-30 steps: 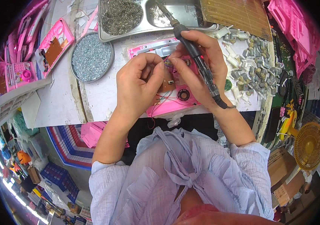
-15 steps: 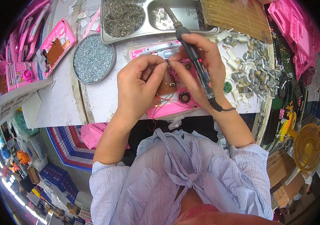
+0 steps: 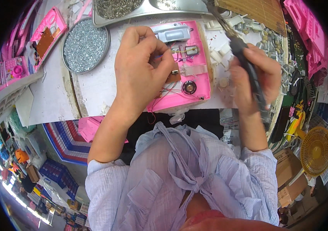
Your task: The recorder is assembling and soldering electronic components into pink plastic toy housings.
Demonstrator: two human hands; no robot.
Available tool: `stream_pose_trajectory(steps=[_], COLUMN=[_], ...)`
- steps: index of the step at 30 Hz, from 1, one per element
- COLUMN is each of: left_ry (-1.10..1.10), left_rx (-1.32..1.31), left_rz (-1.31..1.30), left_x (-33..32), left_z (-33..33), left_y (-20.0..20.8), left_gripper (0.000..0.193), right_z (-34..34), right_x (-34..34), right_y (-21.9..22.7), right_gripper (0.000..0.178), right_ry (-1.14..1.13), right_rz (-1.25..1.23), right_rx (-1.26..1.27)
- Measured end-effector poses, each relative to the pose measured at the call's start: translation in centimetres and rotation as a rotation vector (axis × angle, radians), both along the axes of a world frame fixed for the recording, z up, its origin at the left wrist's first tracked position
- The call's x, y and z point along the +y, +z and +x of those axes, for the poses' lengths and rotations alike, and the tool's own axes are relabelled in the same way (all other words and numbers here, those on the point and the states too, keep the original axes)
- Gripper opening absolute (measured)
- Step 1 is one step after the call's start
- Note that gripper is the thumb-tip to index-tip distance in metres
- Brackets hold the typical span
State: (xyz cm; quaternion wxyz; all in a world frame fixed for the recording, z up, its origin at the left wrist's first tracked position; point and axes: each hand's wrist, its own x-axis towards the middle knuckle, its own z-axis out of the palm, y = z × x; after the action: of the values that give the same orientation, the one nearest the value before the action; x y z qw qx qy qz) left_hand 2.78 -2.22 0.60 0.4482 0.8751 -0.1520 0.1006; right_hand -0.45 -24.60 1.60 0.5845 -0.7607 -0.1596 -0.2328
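On the table in front of me lies an open pink plastic toy casing (image 3: pixel 198 86). Inside it are a round black speaker (image 3: pixel 189 87), a brown circuit board (image 3: pixel 174 76), a small motor (image 3: pixel 191 51) and thin wires. Over the casing's left side, my left hand (image 3: pixel 141 63) is closed in a pinch; bits of thin red and blue wire show at its fingertips. To the right of the casing, my right hand (image 3: pixel 258 79) is wrapped round the black handle of a soldering iron (image 3: pixel 245 54), its metal tip pointing up and away. That hand is blurred.
A round tray of small silvery screws (image 3: pixel 85 46) stands left of the casing. A metal tray (image 3: pixel 141 13) with more small parts is behind it. White and grey small parts (image 3: pixel 264 42) lie in a heap at right, beside cardboard (image 3: pixel 256 11). Pink casings (image 3: pixel 306 34) are stacked far right.
My right hand has moved right, away from the left hand, swinging the soldering iron off the casing. My left hand keeps its pinch. More of the casing's inside shows.
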Motion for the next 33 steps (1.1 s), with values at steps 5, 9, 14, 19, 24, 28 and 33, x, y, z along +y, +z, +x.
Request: stream_pose_trajectory(steps=[5,9,14,19,24,28,33], left_ry=[0.026,0.050,0.059,0.066,0.064,0.072,0.074], left_rx=[-0.053,-0.080,-0.095,-0.104,-0.121,-0.132,-0.136], left_rz=[-0.010,-0.024,-0.020,-0.009,-0.002,-0.022,-0.025], left_x=[0.0,0.0,0.1,0.1,0.1,0.0,0.0], left_z=[-0.1,-0.2,-0.2,-0.3,-0.2,-0.2,-0.2], left_y=[-0.7,-1.0,-1.2,-1.2,-1.4,-1.6,-1.6], left_gripper=[0.008,0.008,0.007,0.008,0.009,0.010,0.009], right_z=[-0.7,-0.4,0.6,0.6,0.8,1.4,1.7], right_x=[-1.9,-2.0,-1.0,-0.6,-0.5,-0.1,-0.4], right_y=[0.8,0.2,-0.3,-0.5,-0.5,-0.5,-0.3], right_gripper=[0.038,0.035,0.036,0.035,0.034,0.038,0.039], right_ry=[0.128,0.223,0.247,0.272,0.275,0.266,0.279], right_rz=[-0.050,-0.171,-0.269,-0.351,-0.359,-0.365,-0.476], right_rx=[-0.028,-0.053,-0.168,-0.155,-0.152,-0.192,-0.246])
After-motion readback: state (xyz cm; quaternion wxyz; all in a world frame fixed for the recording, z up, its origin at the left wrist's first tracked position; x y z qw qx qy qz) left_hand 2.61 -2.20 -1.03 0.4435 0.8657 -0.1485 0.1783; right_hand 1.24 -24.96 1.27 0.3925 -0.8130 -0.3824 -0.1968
